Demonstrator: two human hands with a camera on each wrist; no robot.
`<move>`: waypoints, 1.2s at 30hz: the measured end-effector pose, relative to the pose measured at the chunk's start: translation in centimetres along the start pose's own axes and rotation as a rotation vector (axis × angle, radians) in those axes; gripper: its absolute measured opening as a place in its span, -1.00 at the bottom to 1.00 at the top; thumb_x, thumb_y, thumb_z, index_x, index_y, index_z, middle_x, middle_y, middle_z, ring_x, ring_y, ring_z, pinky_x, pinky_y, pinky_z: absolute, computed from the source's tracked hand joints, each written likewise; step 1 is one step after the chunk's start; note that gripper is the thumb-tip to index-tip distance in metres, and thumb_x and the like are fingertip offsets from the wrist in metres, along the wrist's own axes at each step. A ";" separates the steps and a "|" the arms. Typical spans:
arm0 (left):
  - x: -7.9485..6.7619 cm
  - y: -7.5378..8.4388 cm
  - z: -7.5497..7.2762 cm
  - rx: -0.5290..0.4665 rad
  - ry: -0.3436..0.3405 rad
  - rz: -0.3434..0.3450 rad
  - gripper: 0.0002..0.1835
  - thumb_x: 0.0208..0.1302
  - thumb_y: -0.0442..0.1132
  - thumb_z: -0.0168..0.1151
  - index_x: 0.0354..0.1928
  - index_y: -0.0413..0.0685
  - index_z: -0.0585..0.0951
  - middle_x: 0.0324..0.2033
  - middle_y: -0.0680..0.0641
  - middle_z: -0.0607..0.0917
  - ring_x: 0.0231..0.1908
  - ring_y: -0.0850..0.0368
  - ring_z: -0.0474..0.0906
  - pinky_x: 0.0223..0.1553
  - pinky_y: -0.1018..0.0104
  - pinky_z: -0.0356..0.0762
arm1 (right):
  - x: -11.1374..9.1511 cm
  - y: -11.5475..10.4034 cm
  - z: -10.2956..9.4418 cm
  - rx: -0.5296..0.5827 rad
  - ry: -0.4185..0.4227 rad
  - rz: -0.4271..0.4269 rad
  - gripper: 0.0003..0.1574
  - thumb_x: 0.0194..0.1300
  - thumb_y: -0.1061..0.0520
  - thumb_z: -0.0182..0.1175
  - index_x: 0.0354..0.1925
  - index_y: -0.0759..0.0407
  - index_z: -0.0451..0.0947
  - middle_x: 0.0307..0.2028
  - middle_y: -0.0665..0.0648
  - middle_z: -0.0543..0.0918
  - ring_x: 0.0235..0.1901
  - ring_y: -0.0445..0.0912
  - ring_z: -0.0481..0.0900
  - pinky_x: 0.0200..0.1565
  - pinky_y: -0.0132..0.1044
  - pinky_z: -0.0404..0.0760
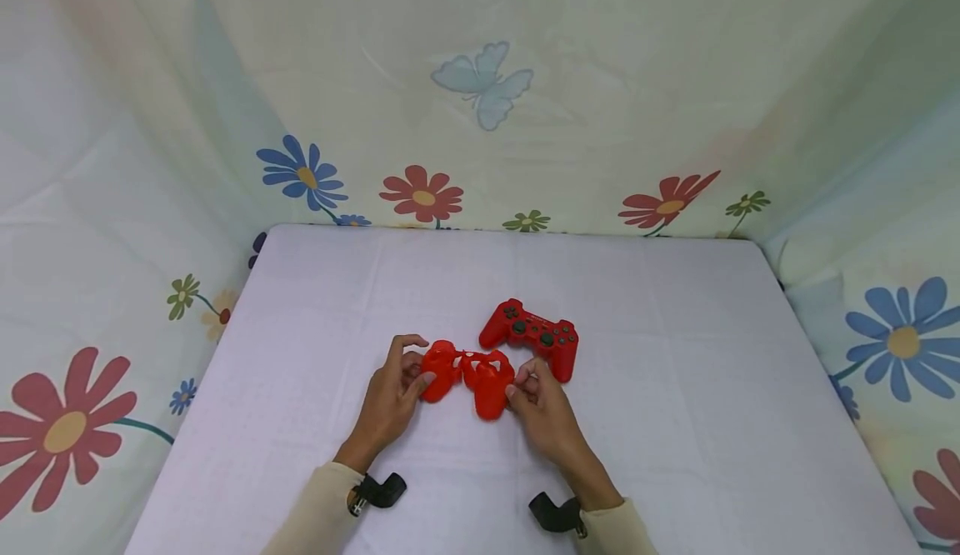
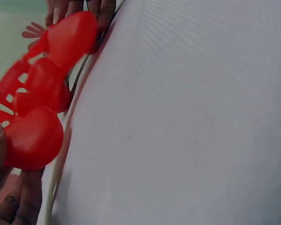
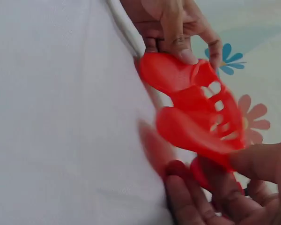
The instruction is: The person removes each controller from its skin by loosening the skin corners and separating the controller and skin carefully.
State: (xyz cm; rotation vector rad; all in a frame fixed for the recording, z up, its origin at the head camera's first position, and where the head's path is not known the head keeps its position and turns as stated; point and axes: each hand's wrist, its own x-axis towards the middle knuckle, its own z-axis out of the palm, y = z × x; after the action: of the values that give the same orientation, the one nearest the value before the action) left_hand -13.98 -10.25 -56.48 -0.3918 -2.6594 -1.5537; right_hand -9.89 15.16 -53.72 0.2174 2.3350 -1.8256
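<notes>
Both hands hold a soft red controller cover [image 1: 491,388] a little above the table, its two grip pouches facing the person. My left hand [image 1: 390,397] pinches the left pouch, thumb on top. On the other side, my right hand [image 1: 543,405] pinches the right pouch between thumb and fingers. Openings along the cover's far edge show in the right wrist view, where the cover [image 3: 196,98] looks thin and hollow. A red game controller [image 1: 532,334] with dark sticks and buttons lies just beyond the cover, buttons up, near the right hand.
A white cloth covers the table [image 1: 675,422]. Flower-printed curtains [image 1: 600,122] hang along its back and both sides. Black wrist mounts [image 1: 382,491] sit on both forearms, close to the tabletop.
</notes>
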 end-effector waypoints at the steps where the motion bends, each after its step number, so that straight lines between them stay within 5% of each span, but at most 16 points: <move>1: 0.0 -0.1 0.0 -0.026 0.010 0.008 -0.43 0.42 -0.31 0.41 0.34 0.15 0.37 -0.13 0.04 0.81 -0.33 0.22 0.61 -0.22 0.40 0.66 | 0.1 0.1 0.0 0.033 0.009 0.002 -0.70 0.49 0.32 0.25 0.02 0.17 0.34 -0.23 0.23 0.64 -0.22 -0.03 0.60 -0.12 -0.43 0.69; 7: 0.1 -0.5 -0.6 -0.311 -0.024 -0.001 -0.48 0.39 -0.34 0.43 0.29 -0.03 0.42 -0.05 -0.12 0.76 -0.44 0.18 0.59 -0.37 0.45 0.61 | 0.3 0.7 -0.6 0.273 -0.004 0.044 -0.66 0.46 0.34 0.28 0.04 0.19 0.33 -0.01 0.21 0.48 0.05 0.04 0.58 -0.02 -0.34 0.76; 11: 0.0 -0.6 -1.0 -0.531 -0.104 -0.086 -0.53 0.41 -0.34 0.40 0.26 -0.11 0.45 0.06 -0.18 0.69 -0.38 0.19 0.62 -0.39 0.45 0.60 | 0.5 1.3 -1.3 0.423 -0.025 0.071 -0.66 0.46 0.40 0.24 0.06 0.25 0.32 0.06 0.22 0.44 0.23 0.10 0.48 0.03 -0.21 0.78; 18: 0.0 -0.2 -1.4 -0.776 -0.199 -0.193 -0.61 0.46 -0.42 0.30 0.25 -0.16 0.50 0.11 -0.06 0.66 0.08 0.11 0.68 0.02 0.33 0.75 | 0.8 1.8 -2.0 0.464 -0.012 0.066 -0.71 0.48 0.33 0.26 0.10 0.24 0.45 0.20 0.17 0.44 0.38 0.10 0.38 0.12 -0.20 0.75; 22: 0.0 -0.2 -1.6 -0.789 -0.254 -0.226 -0.71 0.47 -0.40 0.30 0.17 -0.13 0.60 0.05 0.02 0.69 0.05 0.16 0.68 0.06 0.37 0.73 | 0.7 1.6 -2.4 0.424 -0.043 0.074 -0.77 0.47 0.35 0.25 0.06 0.29 0.56 0.21 0.17 0.50 0.27 0.08 0.52 0.11 -0.28 0.74; 29: 0.2 -0.1 -1.9 -0.645 -0.354 -0.183 -0.69 0.47 -0.36 0.31 0.19 -0.25 0.63 0.00 0.01 0.73 -0.11 0.19 0.67 -0.10 0.45 0.69 | 0.7 1.4 -3.3 0.358 -0.086 0.133 -0.69 0.46 0.41 0.19 0.12 0.33 0.67 0.26 0.15 0.56 0.24 0.00 0.53 0.10 -0.36 0.71; 36: 0.0 -0.3 -1.5 -0.646 -0.234 -0.260 -0.60 0.46 -0.28 0.37 0.28 -0.13 0.63 -0.38 0.05 0.68 -0.41 0.22 0.49 -0.30 0.46 0.54 | 0.7 1.5 -3.3 0.445 -0.008 0.152 -0.59 0.45 0.39 0.24 0.22 0.31 0.67 0.24 0.11 0.60 0.13 -0.01 0.64 0.12 -0.31 0.73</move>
State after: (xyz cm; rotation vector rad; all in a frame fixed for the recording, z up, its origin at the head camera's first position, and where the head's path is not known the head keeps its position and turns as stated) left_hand -14.23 -11.69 -55.97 -0.2570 -2.3568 -2.5914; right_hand -10.36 18.68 -54.50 0.4280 1.8190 -2.2315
